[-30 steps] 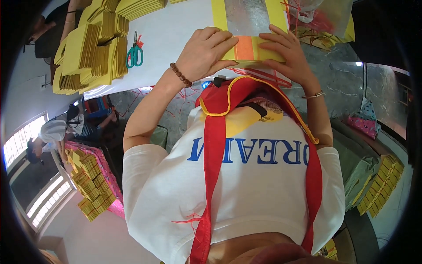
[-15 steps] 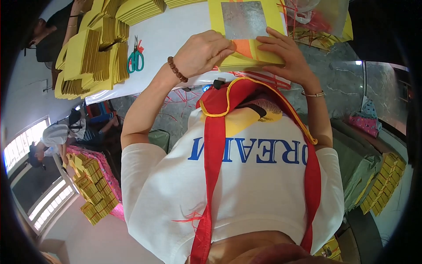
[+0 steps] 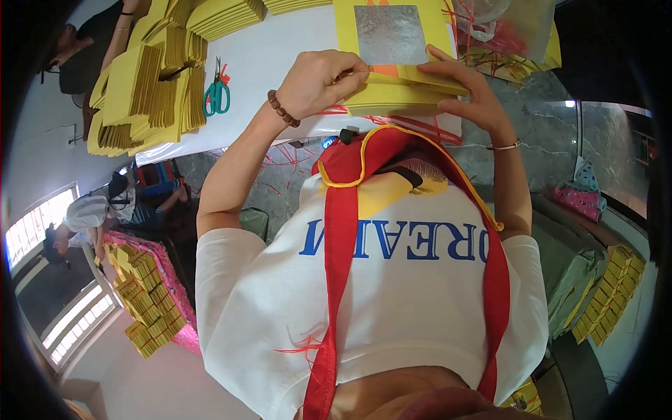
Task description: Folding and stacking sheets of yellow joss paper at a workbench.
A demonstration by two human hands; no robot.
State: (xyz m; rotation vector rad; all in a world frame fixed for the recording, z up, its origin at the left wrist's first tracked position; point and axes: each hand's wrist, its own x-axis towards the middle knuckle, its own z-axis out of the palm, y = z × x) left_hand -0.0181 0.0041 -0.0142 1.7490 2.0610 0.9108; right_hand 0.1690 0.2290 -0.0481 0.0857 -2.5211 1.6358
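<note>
A yellow paper sheet (image 3: 345, 28) with a silver foil square (image 3: 390, 36) lies at the top of the white table, over more yellow paper. Its near part is bent up into a fold (image 3: 399, 103), and only a sliver of an orange patch shows behind it. My left hand (image 3: 323, 85) pinches the fold's left end between thumb and fingers. At the other end, my right hand (image 3: 467, 91) grips the fold, fingers on top and thumb at the near side.
Teal-handled scissors (image 3: 216, 96) lie left of my left hand. Stacks of folded yellow paper (image 3: 129, 87) fill the table's left side. Red strings (image 3: 437, 129) lie by the near edge, and a clear plastic bag (image 3: 521, 28) is at upper right. Other people are at the left.
The yellow fold has come up farther over the sheet, covering most of the orange patch. My right hand has shifted slightly right; my left hand stays near the left end.
</note>
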